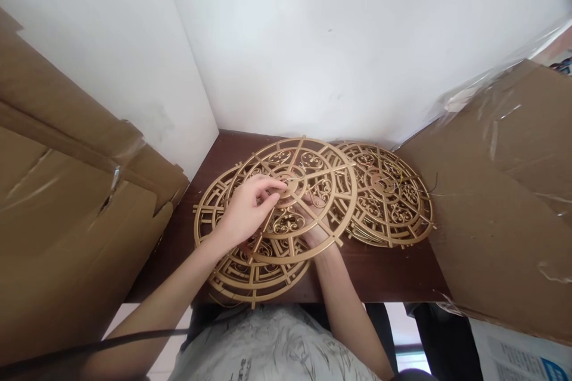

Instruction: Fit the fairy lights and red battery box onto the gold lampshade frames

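Observation:
A round gold openwork disc [351,181] with scrollwork and radial bars lies tilted over other discs in front of me. My left hand [250,205] is over its hub, thumb and forefinger closed together. Thin wire shows near those fingertips, but what they pinch is too small to make out. From beneath, my right hand [315,214] holds the same disc, its fingers partly hidden by the openwork. Below and to the left, several similar discs [252,293] are stacked, with numeral-like bars around their rings.
Another stack of gold discs [422,196] stands at the right, with loose wire ends on top. All rest on a dark brown tabletop [379,274]. Cardboard sheets flank it at left [80,190] and right [500,190]. A white wall [335,47] rises behind.

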The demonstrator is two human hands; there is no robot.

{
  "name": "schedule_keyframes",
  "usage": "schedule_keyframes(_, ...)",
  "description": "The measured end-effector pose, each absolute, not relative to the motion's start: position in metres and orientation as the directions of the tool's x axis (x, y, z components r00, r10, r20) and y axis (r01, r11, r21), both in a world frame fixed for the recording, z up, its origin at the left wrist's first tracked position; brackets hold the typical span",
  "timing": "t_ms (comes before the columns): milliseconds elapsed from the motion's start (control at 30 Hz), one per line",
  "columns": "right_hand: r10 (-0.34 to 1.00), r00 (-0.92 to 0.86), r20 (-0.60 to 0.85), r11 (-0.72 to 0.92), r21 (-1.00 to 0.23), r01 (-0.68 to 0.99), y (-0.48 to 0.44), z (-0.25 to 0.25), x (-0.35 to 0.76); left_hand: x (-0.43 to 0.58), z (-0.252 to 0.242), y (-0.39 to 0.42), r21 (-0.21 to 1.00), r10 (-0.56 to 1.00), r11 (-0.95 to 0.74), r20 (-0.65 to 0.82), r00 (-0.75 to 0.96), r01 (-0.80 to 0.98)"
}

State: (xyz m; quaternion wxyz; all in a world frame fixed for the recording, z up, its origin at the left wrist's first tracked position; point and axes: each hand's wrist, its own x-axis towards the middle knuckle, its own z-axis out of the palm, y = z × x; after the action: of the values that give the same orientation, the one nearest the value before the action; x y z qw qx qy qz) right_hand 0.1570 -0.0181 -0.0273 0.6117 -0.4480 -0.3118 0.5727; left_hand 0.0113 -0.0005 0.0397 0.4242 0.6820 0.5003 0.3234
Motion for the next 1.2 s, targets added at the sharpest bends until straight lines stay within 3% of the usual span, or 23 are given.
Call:
schedule_keyframes(167,0.976,0.140,-0.166,-0.078,-0.868,-0.490,-0.016,-0.028,0.155,0.015,0.039,0.011,0.807,0.956,-0.233,0.088,0.280,0.542)
schedule_keyframes(333,0.979,0.137,-0.151,-0.064,-0.864,-0.499,-0.018,-0.026,0.154,0.014,0.040,0.013,0.816,0.955,-0.234,0.091,0.283,0.528)
schedule_keyframes(567,0.975,0.160,-0.153,-0.068,-0.894,-0.443,-0.022,-0.015,0.152,0.017,0.044,0.011,0.775,0.955,-0.197,0.013,0.297,0.600)
schedule_keyframes(700,0.977,0.153,-0.148,-0.073,-0.908,-0.414,-0.022,-0.012,0.151,0.020,0.043,0.009,0.733,0.945,-0.248,0.039,0.324,0.633)
schedule_keyframes(1200,0.979,0.174,-0.106,-0.024,-0.908,-0.419,-0.021,-0.017,0.150,0.017,0.044,0.004,0.781,0.952,-0.227,0.051,0.303,0.582)
